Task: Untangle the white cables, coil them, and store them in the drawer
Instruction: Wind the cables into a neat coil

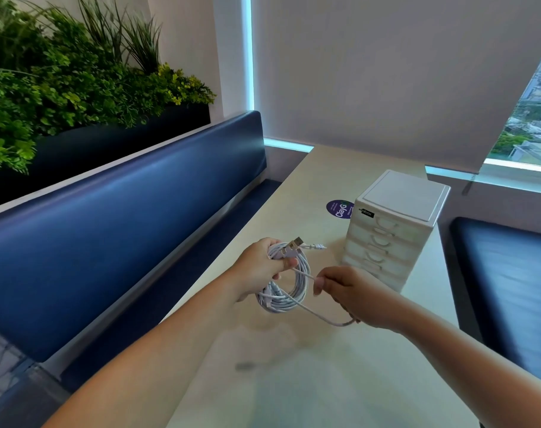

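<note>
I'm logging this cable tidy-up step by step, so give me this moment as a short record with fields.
left hand: grips the coil of white cables near its top; USB plugs poke out above the thumb
right hand: pinches a loose strand trailing from the coil
coil position: held up over the table
drawer unit: white, on the table beyond the hands, visible drawers shut
task state: cables mostly coiled, one strand left loose, nothing stored yet

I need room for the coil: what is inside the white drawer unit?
The drawer unit has all its drawers shut, and only their pale fronts and curved handles show. The fronts cover the insides, so it cannot be told whether anything lies in them.
</note>
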A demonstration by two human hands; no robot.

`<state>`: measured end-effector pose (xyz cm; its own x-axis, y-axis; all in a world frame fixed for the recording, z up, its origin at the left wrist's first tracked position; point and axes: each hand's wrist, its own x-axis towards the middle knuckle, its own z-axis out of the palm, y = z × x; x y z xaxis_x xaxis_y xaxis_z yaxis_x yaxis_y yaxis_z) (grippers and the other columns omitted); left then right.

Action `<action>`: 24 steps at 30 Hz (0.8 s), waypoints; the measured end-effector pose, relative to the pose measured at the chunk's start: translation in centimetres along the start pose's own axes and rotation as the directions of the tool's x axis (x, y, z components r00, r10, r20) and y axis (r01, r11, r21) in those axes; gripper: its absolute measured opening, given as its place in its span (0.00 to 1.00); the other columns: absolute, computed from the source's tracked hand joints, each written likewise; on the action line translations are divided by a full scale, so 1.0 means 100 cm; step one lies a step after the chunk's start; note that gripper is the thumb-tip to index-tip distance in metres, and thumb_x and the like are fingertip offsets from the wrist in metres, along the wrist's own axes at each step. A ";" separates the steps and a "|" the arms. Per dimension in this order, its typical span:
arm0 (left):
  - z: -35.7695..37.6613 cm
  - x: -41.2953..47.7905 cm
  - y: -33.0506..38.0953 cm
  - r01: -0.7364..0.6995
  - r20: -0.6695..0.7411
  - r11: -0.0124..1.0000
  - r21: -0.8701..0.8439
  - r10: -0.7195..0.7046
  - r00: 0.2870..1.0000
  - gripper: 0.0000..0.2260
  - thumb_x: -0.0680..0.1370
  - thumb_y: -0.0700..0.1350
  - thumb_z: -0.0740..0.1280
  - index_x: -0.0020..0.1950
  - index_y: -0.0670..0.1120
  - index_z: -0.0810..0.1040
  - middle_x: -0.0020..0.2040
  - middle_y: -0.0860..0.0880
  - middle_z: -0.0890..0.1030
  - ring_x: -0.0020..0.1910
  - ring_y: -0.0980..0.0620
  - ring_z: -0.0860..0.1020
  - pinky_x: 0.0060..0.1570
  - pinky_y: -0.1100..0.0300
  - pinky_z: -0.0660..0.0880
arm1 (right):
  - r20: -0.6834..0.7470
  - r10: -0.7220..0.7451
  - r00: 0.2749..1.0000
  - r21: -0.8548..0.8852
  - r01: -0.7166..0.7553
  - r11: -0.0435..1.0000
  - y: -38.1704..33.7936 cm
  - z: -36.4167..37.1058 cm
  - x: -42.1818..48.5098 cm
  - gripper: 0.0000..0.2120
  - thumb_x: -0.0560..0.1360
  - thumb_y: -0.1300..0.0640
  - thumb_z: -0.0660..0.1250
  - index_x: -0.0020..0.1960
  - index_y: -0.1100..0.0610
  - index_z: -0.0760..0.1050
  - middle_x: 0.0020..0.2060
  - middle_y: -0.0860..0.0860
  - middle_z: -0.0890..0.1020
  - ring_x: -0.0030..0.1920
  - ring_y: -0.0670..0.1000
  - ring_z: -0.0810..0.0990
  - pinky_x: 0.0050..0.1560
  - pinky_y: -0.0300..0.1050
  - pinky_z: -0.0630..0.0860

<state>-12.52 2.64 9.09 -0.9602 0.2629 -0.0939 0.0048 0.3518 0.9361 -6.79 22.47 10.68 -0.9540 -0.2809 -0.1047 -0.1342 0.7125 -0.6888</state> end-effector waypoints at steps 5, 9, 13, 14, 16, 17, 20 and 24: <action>-0.004 -0.001 -0.001 -0.011 0.031 0.997 -0.070 0.013 0.999 0.09 0.77 0.44 0.72 0.56 0.46 0.78 0.36 0.52 0.74 0.33 0.55 0.71 0.30 0.65 0.70 | -0.050 -0.011 0.999 0.049 0.013 0.999 0.009 -0.006 0.001 0.12 0.80 0.53 0.61 0.38 0.47 0.77 0.24 0.44 0.68 0.26 0.44 0.68 0.31 0.39 0.72; -0.007 0.000 0.000 -0.002 0.061 0.998 -0.062 0.006 0.998 0.12 0.76 0.44 0.72 0.59 0.46 0.77 0.36 0.53 0.74 0.33 0.55 0.71 0.29 0.66 0.70 | -0.035 -0.001 0.999 -0.057 -0.001 0.998 0.011 -0.012 0.001 0.13 0.80 0.52 0.60 0.39 0.47 0.77 0.25 0.45 0.66 0.25 0.44 0.62 0.28 0.38 0.61; -0.009 0.001 -0.002 0.001 0.067 1.000 -0.027 0.001 0.998 0.14 0.76 0.44 0.72 0.60 0.46 0.76 0.39 0.52 0.75 0.33 0.55 0.71 0.31 0.64 0.71 | 0.026 0.001 1.000 -0.046 0.000 0.999 0.008 -0.019 0.001 0.11 0.81 0.53 0.58 0.45 0.48 0.79 0.29 0.47 0.67 0.28 0.45 0.68 0.31 0.38 0.72; -0.009 0.001 -0.003 0.002 0.065 1.000 -0.023 0.000 0.998 0.14 0.76 0.44 0.72 0.60 0.46 0.76 0.39 0.52 0.75 0.33 0.55 0.71 0.32 0.64 0.72 | 0.037 0.009 0.999 0.013 -0.010 1.000 0.008 -0.019 0.002 0.11 0.81 0.54 0.58 0.47 0.49 0.79 0.31 0.49 0.66 0.30 0.46 0.68 0.32 0.40 0.75; -0.009 0.001 -0.004 0.006 0.059 1.000 -0.020 -0.005 0.998 0.14 0.76 0.44 0.72 0.60 0.46 0.76 0.39 0.52 0.75 0.33 0.55 0.71 0.31 0.65 0.71 | 0.053 0.029 0.998 0.079 -0.033 0.996 0.008 -0.019 0.003 0.11 0.81 0.55 0.58 0.49 0.51 0.79 0.33 0.52 0.65 0.31 0.48 0.67 0.30 0.40 0.75; -0.009 0.002 -0.004 0.009 0.056 1.000 -0.021 -0.007 0.998 0.13 0.76 0.44 0.72 0.60 0.46 0.77 0.39 0.52 0.75 0.33 0.55 0.71 0.31 0.65 0.71 | 0.059 0.036 0.998 0.061 -0.039 0.997 0.008 -0.019 0.003 0.11 0.81 0.54 0.58 0.48 0.51 0.79 0.33 0.52 0.65 0.30 0.47 0.66 0.29 0.39 0.73; -0.013 0.002 -0.005 0.008 0.047 1.000 -0.016 -0.008 0.999 0.13 0.76 0.44 0.72 0.59 0.46 0.77 0.40 0.52 0.75 0.33 0.55 0.71 0.32 0.65 0.71 | 0.125 0.042 0.991 -0.056 -0.035 0.998 0.009 -0.020 0.001 0.11 0.81 0.51 0.58 0.44 0.49 0.78 0.29 0.46 0.68 0.24 0.41 0.65 0.25 0.34 0.66; -0.021 0.005 -0.007 0.005 0.019 0.999 0.031 -0.005 1.000 0.13 0.77 0.44 0.72 0.60 0.46 0.76 0.41 0.52 0.76 0.34 0.55 0.71 0.34 0.65 0.72 | 0.131 0.043 0.990 -0.027 -0.040 0.999 0.011 -0.027 0.002 0.12 0.80 0.51 0.60 0.41 0.48 0.78 0.24 0.43 0.68 0.26 0.44 0.64 0.31 0.37 0.62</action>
<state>-13.59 0.66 9.08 -0.9547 0.2782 -0.1053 0.0091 0.3811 0.9245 -7.85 24.93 11.81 -0.9155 -0.3317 -0.2275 -0.1033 0.7405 -0.6641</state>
